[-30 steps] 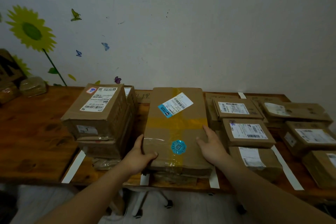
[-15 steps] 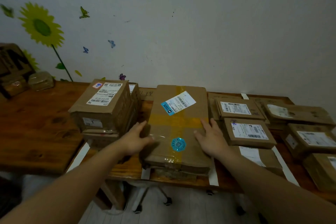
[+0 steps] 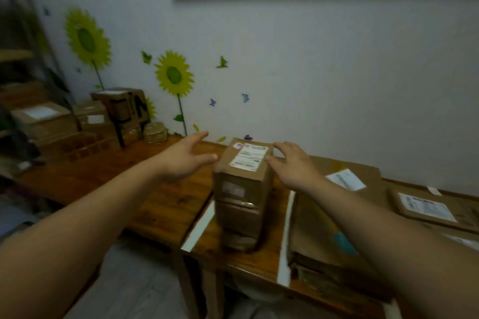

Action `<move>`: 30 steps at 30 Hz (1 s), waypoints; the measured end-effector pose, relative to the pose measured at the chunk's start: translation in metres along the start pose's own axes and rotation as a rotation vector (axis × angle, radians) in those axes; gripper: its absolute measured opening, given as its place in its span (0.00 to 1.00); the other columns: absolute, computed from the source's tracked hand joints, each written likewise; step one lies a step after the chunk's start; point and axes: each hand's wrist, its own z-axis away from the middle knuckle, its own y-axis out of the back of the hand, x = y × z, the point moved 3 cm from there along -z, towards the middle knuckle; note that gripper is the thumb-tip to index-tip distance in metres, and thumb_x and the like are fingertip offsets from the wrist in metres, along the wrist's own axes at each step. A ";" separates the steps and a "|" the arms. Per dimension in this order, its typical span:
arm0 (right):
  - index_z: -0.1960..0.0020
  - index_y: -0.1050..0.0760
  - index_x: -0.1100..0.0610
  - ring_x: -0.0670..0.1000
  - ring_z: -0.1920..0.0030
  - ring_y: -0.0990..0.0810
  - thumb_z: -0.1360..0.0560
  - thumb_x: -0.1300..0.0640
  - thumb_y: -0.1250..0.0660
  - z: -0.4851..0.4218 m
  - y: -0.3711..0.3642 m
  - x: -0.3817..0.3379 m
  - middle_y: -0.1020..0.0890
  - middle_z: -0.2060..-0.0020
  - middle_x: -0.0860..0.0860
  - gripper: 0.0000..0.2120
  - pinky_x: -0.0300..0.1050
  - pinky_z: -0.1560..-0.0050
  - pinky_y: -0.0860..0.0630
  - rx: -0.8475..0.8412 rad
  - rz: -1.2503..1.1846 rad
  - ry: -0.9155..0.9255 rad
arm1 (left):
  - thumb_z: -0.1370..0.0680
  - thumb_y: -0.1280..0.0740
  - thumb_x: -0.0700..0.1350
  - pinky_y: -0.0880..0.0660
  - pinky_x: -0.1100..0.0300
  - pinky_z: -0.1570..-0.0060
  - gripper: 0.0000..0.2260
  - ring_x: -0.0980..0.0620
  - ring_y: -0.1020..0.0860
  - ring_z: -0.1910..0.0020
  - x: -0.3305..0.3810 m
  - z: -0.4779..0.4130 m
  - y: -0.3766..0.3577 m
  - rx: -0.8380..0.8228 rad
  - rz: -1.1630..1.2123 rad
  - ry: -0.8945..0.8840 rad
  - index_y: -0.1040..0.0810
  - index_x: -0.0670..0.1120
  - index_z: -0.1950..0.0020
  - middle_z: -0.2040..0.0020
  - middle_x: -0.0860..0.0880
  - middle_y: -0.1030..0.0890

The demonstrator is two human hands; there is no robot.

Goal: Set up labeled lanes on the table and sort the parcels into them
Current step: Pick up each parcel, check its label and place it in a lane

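Two hands out over the wooden table (image 3: 166,199), both holding nothing. Left hand (image 3: 185,159): fingers spread and straight, thumb tip just beside the upper left edge of the top box (image 3: 246,163). Right hand (image 3: 294,167): fingers apart, tips at the box's upper right edge. Motion blur; I cannot tell whether either hand touches the cardboard.

Top box is plain brown cardboard. A white shipping label (image 3: 249,157) lies flat on its lid with a small red-and-blue mark at one corner, and a smaller pale label sits on the face toward me. It crowns a stack of parcels (image 3: 239,217), at least two more below. The stack stands near the table's front edge, between two white tape strips (image 3: 199,225) running back from that edge.

Past the right strip lies a broad flat parcel (image 3: 318,217) with a white label and a blue sticker. More brown boxes (image 3: 77,124) are heaped at the table's far left end by the wall.
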 end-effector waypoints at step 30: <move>0.26 0.38 0.51 0.55 0.32 0.31 0.21 0.44 0.40 -0.355 -0.350 -0.448 0.32 0.29 0.52 0.26 0.45 0.38 0.32 -0.336 -0.245 0.256 | 0.22 0.36 0.51 0.35 0.47 0.32 0.31 0.44 0.35 0.29 -0.447 -0.114 0.401 0.366 0.149 0.579 0.46 0.52 0.23 0.25 0.44 0.37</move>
